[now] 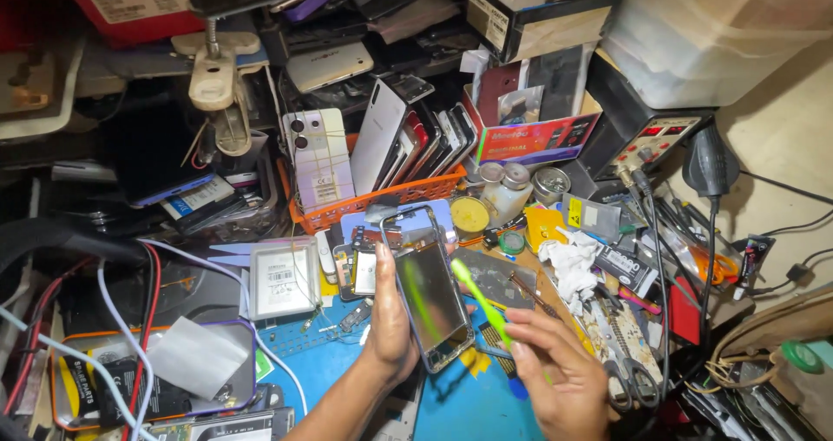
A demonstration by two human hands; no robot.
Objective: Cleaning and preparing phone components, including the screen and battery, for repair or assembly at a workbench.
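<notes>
My left hand [390, 315] holds an opened phone body [431, 295] upright over a blue work mat [468, 402], its shiny inner side facing me. My right hand [555, 367] grips a thin bright green tool [480, 300], which looks like a brush or pry stick. The tool's tip lies over the phone's right edge, blurred by motion. A second phone frame [408, 224] stands just behind the held one.
An orange basket [373, 200] filled with several phones stands behind. A flat battery [284, 278] lies at the left, scissors [629, 380] and crumpled tissue [573, 263] at the right. A soldering station [646, 137] sits at the back right, and cables [121, 320] cross the left side.
</notes>
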